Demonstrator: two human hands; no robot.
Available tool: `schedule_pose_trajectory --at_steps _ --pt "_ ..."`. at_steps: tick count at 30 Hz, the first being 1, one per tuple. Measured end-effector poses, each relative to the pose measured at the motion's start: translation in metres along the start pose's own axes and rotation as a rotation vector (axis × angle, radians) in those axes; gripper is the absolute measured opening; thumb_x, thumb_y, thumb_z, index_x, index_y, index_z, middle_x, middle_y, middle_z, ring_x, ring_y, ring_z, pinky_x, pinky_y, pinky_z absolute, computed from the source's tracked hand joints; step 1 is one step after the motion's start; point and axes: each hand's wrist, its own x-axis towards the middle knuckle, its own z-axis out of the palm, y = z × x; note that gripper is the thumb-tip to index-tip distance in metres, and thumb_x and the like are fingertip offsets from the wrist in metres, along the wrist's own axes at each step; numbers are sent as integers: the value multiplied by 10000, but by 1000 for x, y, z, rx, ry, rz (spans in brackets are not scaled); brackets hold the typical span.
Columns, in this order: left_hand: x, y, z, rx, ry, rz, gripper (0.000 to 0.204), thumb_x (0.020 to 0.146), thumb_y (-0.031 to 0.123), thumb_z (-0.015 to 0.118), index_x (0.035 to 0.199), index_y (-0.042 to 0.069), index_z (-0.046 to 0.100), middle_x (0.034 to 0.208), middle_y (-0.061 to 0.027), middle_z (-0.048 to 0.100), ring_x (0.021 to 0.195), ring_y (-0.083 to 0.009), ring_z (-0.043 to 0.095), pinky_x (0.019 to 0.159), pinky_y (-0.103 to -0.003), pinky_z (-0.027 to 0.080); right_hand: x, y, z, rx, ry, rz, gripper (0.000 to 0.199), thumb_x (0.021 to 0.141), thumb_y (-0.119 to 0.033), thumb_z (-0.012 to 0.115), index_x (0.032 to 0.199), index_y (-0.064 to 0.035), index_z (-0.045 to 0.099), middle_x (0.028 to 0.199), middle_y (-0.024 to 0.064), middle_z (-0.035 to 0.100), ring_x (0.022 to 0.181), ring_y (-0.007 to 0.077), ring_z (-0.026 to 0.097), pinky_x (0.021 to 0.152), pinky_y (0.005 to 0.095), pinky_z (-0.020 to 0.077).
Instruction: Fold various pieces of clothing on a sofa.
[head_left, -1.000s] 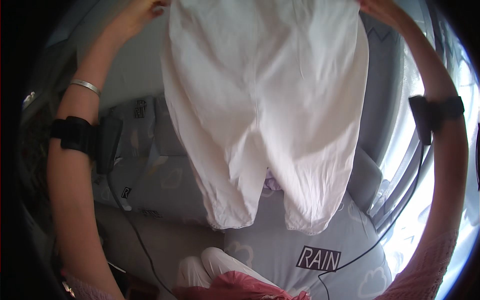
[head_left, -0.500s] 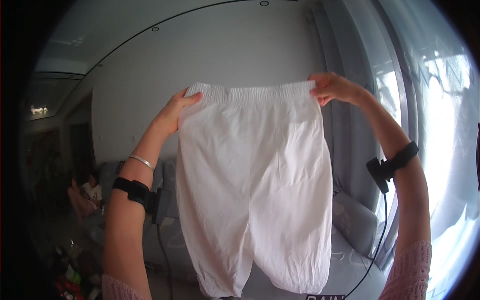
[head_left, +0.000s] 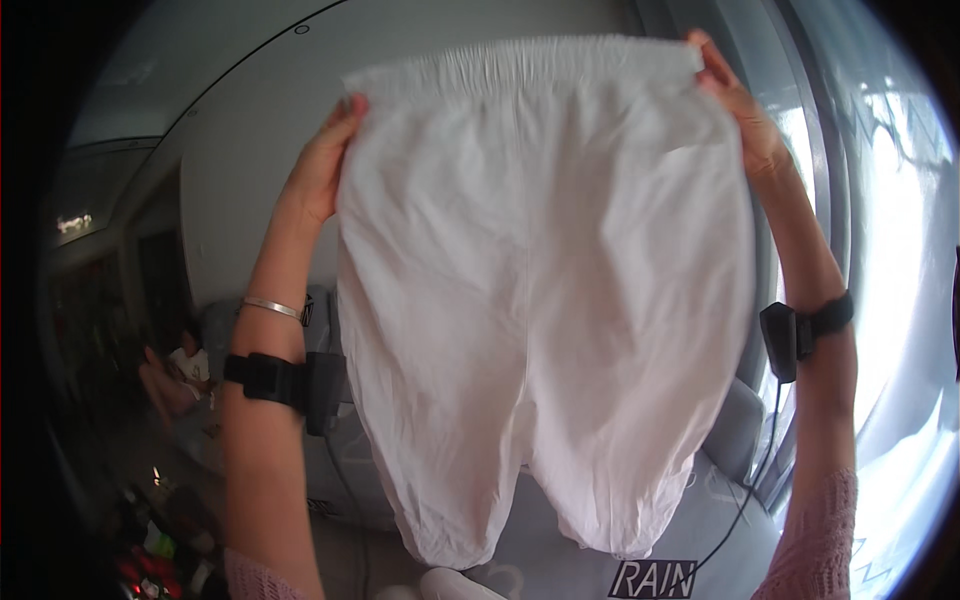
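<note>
Pinching the left edge of the white trousers (head_left: 530, 260) just under the waistband (head_left: 530, 68), the left hand (head_left: 338, 145) is closing on cloth, its fingertips partly hiding behind the fabric. The right hand (head_left: 735, 100) is holding the right end of the waistband, thumb and fingers gathering the cloth. Between the two hands the trousers are hanging, their long axis running downward from the waistband, which is stretching from left to right; neither hand is lying clearly nearer to them, since both are touching an upper corner. One pair of trousers is showing, two legs parting below. Farther down the arms, one bracelet (head_left: 272, 306) is circling the left forearm, and two black straps are carrying devices, one left (head_left: 275, 378) and one right (head_left: 795, 340). Beyond the trousers, one grey sofa (head_left: 740, 510) is standing low; one grey curtain (head_left: 745, 75) is hanging on the right; one person (head_left: 187, 368) is sitting far left, dimly showing.
</note>
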Motion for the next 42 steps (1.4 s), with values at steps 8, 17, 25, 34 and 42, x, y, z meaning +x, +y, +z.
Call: schedule_pose_trajectory --at_steps 8,17,25,34,42 --pt "49 -39 76 310 -227 134 584 981 378 473 1444 53 328 1457 -137 411 1288 -247 461 1050 -329 397 43 57 46 175 -115 138 354 925 -94 601 1264 -12 540 1204 49 612 1095 150 585 994 292 445" --pt "62 -53 90 603 -405 388 634 911 370 583 1398 25 369 1394 -168 459 1263 -270 478 1040 -362 406 49 63 71 175 -86 200 388 901 -133 638 1268 -60 537 1201 67 611 1110 168 582 977 332 469" --pt "6 -60 75 287 -26 -6 349 975 290 422 1184 56 575 1064 -78 631 1047 -172 579 938 -349 450 79 56 37 -67 83 115 349 941 -175 589 1225 17 519 1092 88 617 886 154 624 808 300 532" --pt "-198 -166 22 448 -410 -496 292 975 271 469 1133 54 585 973 -42 653 888 -153 631 831 -337 483 88 16 -20 -364 272 120 291 961 -133 522 1199 33 549 1086 139 646 906 207 661 810 344 556" --pt "-219 -228 108 -489 -576 -795 948 840 802 123 1428 117 412 1397 -113 483 1303 -232 431 1069 -423 334 99 -8 -7 -428 247 98 313 959 -154 531 1232 -1 548 1131 115 645 945 201 656 838 356 548"
